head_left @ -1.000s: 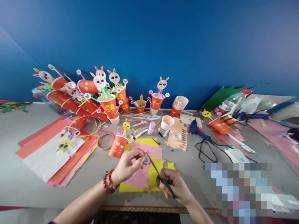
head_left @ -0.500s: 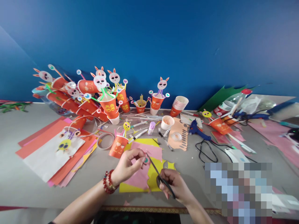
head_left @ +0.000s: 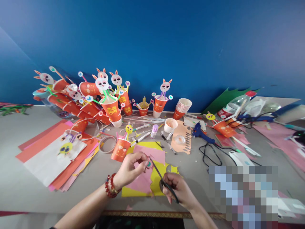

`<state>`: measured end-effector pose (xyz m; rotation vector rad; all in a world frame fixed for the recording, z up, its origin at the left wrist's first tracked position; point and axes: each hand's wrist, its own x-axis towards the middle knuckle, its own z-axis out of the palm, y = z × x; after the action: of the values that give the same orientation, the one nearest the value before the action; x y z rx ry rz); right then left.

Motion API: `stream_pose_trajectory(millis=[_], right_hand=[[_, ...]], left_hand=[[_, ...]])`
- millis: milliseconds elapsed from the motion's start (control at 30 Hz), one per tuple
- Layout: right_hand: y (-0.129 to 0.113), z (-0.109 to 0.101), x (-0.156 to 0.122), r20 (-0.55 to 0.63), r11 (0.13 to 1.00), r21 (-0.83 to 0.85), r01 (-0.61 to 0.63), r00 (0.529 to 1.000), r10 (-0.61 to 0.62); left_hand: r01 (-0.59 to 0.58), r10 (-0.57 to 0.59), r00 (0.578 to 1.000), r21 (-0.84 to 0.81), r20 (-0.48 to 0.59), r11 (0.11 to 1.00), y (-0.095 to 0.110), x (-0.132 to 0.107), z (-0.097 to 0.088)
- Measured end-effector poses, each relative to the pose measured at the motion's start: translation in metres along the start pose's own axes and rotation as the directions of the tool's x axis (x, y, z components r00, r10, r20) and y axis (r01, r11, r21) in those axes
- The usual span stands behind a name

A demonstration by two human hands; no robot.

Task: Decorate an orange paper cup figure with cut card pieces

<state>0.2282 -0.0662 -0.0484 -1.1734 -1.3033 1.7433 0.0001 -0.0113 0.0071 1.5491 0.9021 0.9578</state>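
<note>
My left hand, with a red bead bracelet at the wrist, pinches a small round paper piece with a teal mark. My right hand grips black scissors, whose blades point up-left to that paper piece. Both hands hover over pink paper and yellow paper lying flat on the grey table.
Orange paper cups with rabbit faces crowd the back left. Coloured sheets lie at left, a tipped orange cup beyond my left hand. A blue glue gun with black cord, a cup stack and pens sit behind.
</note>
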Motion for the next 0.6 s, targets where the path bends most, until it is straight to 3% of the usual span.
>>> stream_pose_trajectory(millis=[600], right_hand=[[-0.0064,0.0027,-0.0012,0.016,1.0,0.005,-0.029,0.999,0.029]], left_hand=[[-0.033,0.033,0.999,0.023,0.008,0.999,-0.0003,-0.0008,0.0002]])
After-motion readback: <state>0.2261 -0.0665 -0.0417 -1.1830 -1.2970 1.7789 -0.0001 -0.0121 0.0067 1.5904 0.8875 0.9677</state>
